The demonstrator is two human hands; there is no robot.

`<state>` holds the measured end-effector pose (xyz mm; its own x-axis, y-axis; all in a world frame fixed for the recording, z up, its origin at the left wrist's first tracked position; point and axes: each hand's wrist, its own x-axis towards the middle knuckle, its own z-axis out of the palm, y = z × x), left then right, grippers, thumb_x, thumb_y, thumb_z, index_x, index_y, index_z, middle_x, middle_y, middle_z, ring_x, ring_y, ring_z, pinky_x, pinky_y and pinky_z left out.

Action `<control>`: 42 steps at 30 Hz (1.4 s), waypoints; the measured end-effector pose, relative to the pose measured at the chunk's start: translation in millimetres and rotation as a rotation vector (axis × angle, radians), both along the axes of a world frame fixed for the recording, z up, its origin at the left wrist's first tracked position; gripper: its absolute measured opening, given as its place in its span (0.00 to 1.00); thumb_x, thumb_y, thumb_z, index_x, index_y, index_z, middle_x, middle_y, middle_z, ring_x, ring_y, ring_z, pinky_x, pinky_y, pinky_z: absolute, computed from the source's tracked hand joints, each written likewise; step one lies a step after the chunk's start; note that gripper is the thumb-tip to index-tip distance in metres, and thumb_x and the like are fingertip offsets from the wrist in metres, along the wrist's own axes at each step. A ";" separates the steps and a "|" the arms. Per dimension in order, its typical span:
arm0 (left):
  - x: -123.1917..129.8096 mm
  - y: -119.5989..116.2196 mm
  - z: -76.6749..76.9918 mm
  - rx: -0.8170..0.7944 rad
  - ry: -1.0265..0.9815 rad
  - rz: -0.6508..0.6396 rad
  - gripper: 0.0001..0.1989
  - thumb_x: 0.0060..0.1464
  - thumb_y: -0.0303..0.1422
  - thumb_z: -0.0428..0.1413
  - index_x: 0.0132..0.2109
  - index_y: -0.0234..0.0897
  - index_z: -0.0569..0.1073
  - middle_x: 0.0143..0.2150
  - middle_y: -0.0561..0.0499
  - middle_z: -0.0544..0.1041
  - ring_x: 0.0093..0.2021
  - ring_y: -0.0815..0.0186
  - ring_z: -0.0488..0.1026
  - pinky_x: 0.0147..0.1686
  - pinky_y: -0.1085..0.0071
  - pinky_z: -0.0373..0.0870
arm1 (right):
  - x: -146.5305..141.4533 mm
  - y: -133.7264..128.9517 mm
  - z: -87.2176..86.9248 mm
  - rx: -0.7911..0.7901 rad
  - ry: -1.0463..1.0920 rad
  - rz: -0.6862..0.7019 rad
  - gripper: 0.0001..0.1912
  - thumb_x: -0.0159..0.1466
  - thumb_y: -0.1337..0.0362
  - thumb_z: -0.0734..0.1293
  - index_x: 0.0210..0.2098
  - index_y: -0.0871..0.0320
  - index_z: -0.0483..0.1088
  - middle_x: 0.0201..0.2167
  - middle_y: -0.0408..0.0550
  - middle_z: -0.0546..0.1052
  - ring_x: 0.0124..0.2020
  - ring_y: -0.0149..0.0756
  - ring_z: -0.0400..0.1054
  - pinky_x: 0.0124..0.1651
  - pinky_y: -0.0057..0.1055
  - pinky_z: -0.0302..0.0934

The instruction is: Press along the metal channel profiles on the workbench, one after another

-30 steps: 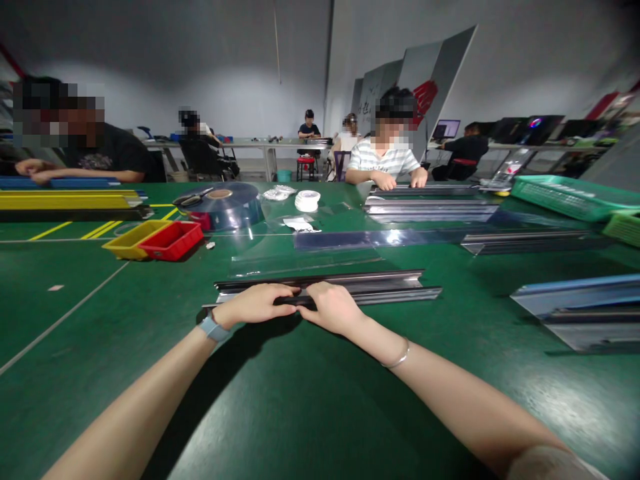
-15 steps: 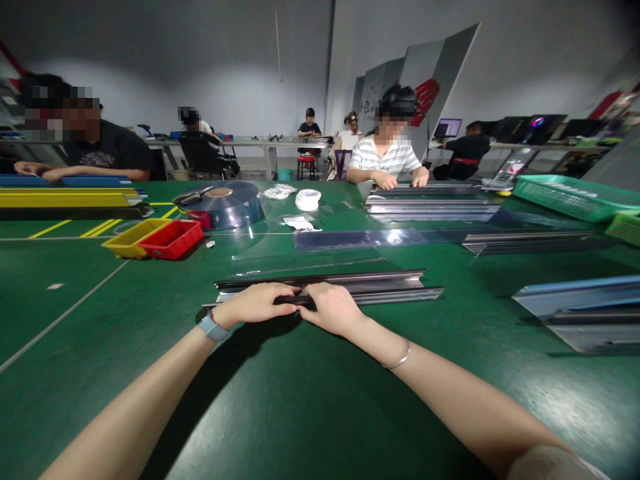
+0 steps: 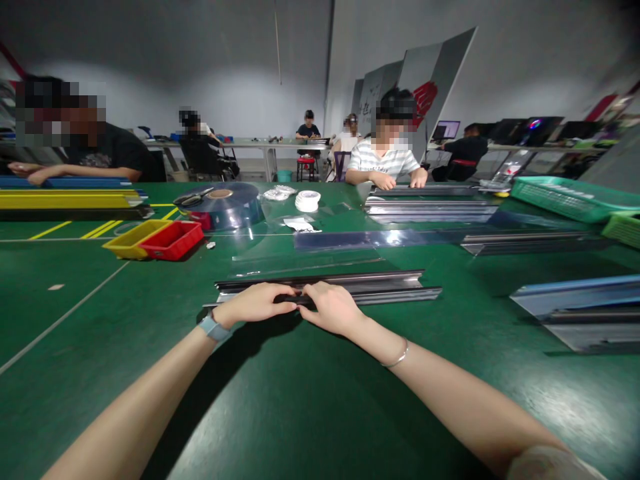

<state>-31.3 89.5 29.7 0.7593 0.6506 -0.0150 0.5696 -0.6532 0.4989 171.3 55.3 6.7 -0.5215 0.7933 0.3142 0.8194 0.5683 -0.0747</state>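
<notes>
A long dark channel-shaped profile (image 3: 390, 293) lies crosswise on the green table in front of me. My left hand (image 3: 255, 302) grips its near edge left of the middle, thumb on the near side and fingers over the top. Close beside it, my right hand (image 3: 333, 308) grips the same edge, the two thumbs almost touching. The fingertips of both hands are partly hidden inside the channel. Just beyond the profile lies a clear plastic strip (image 3: 310, 261).
Beyond are a yellow bin (image 3: 123, 245), a red bin (image 3: 173, 241), a roll of clear film (image 3: 235, 207) with scissors (image 3: 195, 196), and white tape rolls (image 3: 307, 201). More profiles (image 3: 595, 313) lie right. A co-worker (image 3: 385, 160) handles profiles across the table; another person (image 3: 110, 150) sits left.
My hands and the profile stay almost where they were. The person at the left has shifted slightly, and the view has moved a little.
</notes>
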 end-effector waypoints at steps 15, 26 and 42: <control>1.6 -0.7 -0.7 -0.166 -0.162 0.032 0.16 0.53 0.43 0.47 0.47 0.42 0.65 0.46 0.53 0.71 0.45 0.66 0.68 0.44 0.73 0.62 | -1.6 -1.8 3.0 -0.080 0.128 -0.069 0.19 0.60 0.53 0.57 0.47 0.55 0.57 0.33 0.47 0.74 0.36 0.34 0.68 0.36 0.28 0.58; 1.4 -0.2 0.4 -0.311 -0.237 0.053 0.18 0.54 0.43 0.47 0.49 0.39 0.63 0.46 0.49 0.71 0.45 0.65 0.69 0.44 0.70 0.63 | -1.2 -1.5 4.1 -0.113 0.249 -0.037 0.17 0.60 0.56 0.58 0.47 0.54 0.56 0.36 0.44 0.74 0.37 0.32 0.69 0.37 0.27 0.58; 1.2 -0.8 3.4 -0.262 -0.167 0.113 0.20 0.53 0.45 0.46 0.49 0.39 0.64 0.37 0.52 0.73 0.34 0.68 0.69 0.34 0.73 0.62 | -1.0 -0.4 4.6 -0.140 0.320 -0.050 0.18 0.59 0.54 0.59 0.47 0.53 0.56 0.33 0.41 0.74 0.34 0.32 0.69 0.36 0.27 0.58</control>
